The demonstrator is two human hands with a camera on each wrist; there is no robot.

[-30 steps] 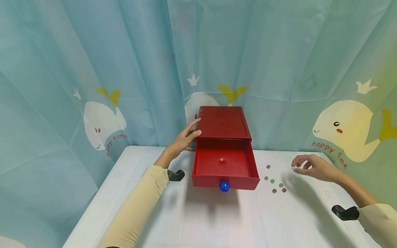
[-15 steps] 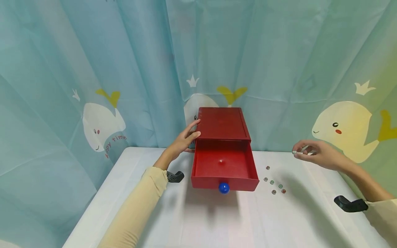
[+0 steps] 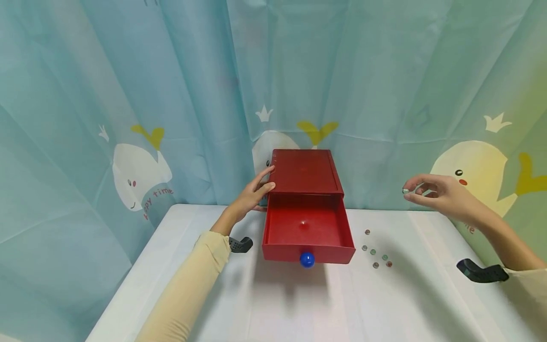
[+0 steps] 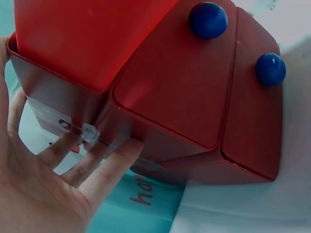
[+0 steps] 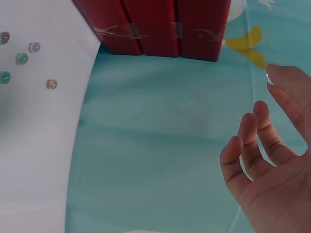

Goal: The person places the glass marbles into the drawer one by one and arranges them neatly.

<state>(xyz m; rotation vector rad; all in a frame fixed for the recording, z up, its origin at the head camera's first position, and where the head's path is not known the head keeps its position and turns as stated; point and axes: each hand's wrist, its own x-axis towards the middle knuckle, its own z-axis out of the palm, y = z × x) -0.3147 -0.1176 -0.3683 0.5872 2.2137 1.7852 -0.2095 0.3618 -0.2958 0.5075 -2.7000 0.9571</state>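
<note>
In the head view a red drawer cabinet (image 3: 305,171) stands in the middle of the table, its top drawer (image 3: 305,227) pulled out and bare inside. A blue ball knob (image 3: 307,260) sits on the drawer front. My left hand (image 3: 248,197) rests on the cabinet's left side with fingers spread; the left wrist view shows fingertips (image 4: 133,145) against the side wall. My right hand (image 3: 440,192) is raised above the table at the right, pinching a small pale glass marble (image 3: 405,191) between thumb and index finger. The fingertips mostly cover that marble in the right wrist view.
Several small glass marbles (image 3: 373,252) in green, clear and reddish tones lie on the white table (image 3: 325,308), to the right of the drawer. Two lower drawers (image 4: 180,73) appear closed in the left wrist view. A whale-print curtain (image 3: 367,95) hangs behind.
My right hand has risen from above the table with the marble still pinched. The left hand, cabinet and marbles on the table keep their places; the head view shifts slightly.
</note>
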